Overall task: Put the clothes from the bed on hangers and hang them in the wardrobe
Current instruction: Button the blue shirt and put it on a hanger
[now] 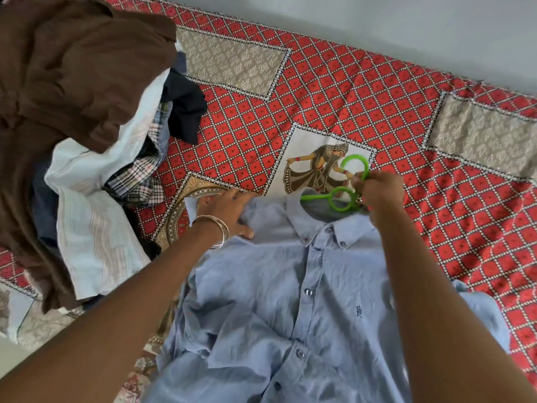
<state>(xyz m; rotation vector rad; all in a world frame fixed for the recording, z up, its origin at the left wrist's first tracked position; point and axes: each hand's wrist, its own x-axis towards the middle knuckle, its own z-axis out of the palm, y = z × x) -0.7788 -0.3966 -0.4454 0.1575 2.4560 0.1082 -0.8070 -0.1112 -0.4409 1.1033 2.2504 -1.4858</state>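
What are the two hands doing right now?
Left hand: open, fingers flat on the blue shirt.
Right hand: closed, holding the green hanger.

clothes pile [87, 117] blocks left; bedspread [363, 91] open beyond

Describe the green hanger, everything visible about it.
The green hanger looks like bright moulded plastic. Its open hook curves up over the printed panel of the bedspread; below it sits a round ring, and one arm runs left into the collar of the light blue shirt. The rest is hidden inside the shirt or behind the right hand, which pinches the neck between hook and ring. It lies nearly flat.
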